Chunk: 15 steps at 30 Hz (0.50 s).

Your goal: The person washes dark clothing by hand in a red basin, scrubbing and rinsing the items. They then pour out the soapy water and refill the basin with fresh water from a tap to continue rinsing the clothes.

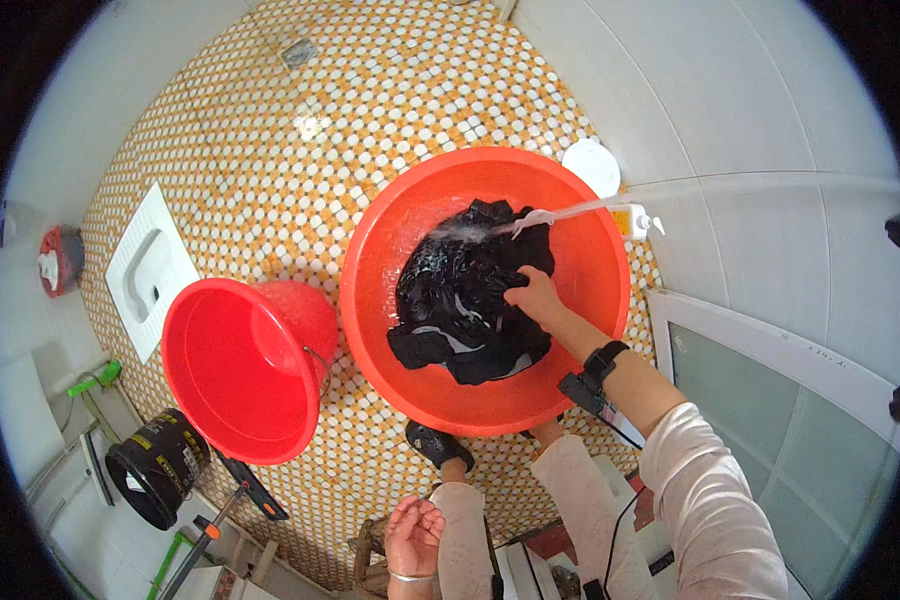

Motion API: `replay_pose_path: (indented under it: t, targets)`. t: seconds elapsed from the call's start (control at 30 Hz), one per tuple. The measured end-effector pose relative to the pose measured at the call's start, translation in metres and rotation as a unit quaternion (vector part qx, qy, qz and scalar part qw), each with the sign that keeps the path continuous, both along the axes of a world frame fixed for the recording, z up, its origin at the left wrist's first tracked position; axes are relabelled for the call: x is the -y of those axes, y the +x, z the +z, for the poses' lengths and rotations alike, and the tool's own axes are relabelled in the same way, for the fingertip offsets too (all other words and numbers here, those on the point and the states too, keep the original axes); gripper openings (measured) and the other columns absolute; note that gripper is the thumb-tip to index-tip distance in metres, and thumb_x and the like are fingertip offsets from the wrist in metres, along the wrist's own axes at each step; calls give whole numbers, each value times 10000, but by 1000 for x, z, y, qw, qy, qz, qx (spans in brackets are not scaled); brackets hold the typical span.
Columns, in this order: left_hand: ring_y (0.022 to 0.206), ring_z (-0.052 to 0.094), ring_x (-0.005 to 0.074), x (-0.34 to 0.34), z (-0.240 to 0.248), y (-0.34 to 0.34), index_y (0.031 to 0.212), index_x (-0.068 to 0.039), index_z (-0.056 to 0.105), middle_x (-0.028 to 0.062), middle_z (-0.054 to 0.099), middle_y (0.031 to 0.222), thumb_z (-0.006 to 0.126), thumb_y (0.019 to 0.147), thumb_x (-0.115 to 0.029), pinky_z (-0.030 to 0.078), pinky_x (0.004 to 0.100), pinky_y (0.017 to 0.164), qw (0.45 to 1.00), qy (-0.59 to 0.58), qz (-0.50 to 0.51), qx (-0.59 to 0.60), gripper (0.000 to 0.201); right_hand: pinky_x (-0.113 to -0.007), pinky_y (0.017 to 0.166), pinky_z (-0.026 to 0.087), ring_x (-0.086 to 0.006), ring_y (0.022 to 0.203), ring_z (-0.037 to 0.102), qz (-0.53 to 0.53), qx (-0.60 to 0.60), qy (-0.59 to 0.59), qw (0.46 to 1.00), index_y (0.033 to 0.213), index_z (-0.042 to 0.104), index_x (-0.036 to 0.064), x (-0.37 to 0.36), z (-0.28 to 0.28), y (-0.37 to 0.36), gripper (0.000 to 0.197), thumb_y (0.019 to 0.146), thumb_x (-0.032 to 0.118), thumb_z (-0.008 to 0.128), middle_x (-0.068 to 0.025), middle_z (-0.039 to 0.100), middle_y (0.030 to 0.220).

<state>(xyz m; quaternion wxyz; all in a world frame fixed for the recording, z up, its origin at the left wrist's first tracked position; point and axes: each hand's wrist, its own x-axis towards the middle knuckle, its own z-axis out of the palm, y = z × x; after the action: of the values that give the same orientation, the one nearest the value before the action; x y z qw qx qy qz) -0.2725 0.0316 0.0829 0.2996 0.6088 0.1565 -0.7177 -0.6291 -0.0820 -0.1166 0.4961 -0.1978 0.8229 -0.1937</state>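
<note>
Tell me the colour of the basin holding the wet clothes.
Orange-red basin, clearest in the head view.

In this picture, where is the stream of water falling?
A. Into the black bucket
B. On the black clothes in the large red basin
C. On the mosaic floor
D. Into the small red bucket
B: the water stream lands on the black clothes inside the large red basin, where the right hand presses them.
</note>
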Motion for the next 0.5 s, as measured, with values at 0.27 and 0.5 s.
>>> replay_pose_path:
  t: [0.27,0.5]
  targets:
    - [765,621,224,0,5,-2,1032,-26,556,120,627,879,521,871,-76,531,343,689,1000,-3,-14,17,172,-336,687,442,-238,760,555,-290,145,-43,945,1298,364,-70,1,40,23,730,620,46,609,-136,584,925]
    - [764,617,226,-14,-8,1,1039,-27,554,122,627,862,527,865,-76,524,347,693,1000,19,13,3,183,-327,709,432,-209,785,538,-298,197,-188,915,1196,434,-71,-11,66,26,591,659,71,636,-118,560,941]
